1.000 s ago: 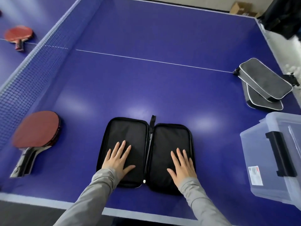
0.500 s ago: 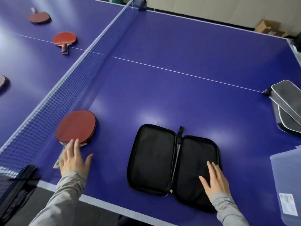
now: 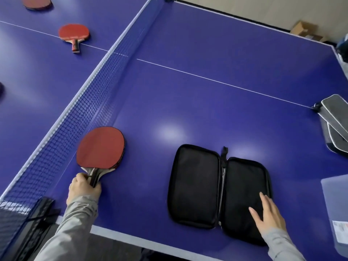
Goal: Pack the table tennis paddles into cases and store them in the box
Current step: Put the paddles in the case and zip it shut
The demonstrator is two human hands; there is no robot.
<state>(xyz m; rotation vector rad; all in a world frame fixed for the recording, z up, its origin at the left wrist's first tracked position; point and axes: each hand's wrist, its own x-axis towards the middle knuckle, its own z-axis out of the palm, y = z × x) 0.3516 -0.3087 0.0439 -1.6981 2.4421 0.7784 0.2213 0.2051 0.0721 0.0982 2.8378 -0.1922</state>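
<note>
My left hand [image 3: 83, 189] grips the handle of the red paddle [image 3: 100, 147] lying by the net [image 3: 62, 127]; my right hand [image 3: 268, 213] rests flat on the open case [image 3: 203, 185]. Nothing packed here yet; 2 paddles [image 3: 73, 32] wait beyond, 2 grey cases [image 3: 335, 113] lie near the box [image 3: 337, 204].

You see only a corner of the clear plastic box [image 3: 337, 213] at the right edge; its label is too blurred to read. The right edge also cuts the stacked grey cases [image 3: 334, 121]. Your left hand [image 3: 83, 189] covers the end of the paddle handle [image 3: 94, 177]. The top edge crops the far paddle [image 3: 36, 2], and a dark object [image 3: 1, 89] at the left edge cannot be identified.
</note>
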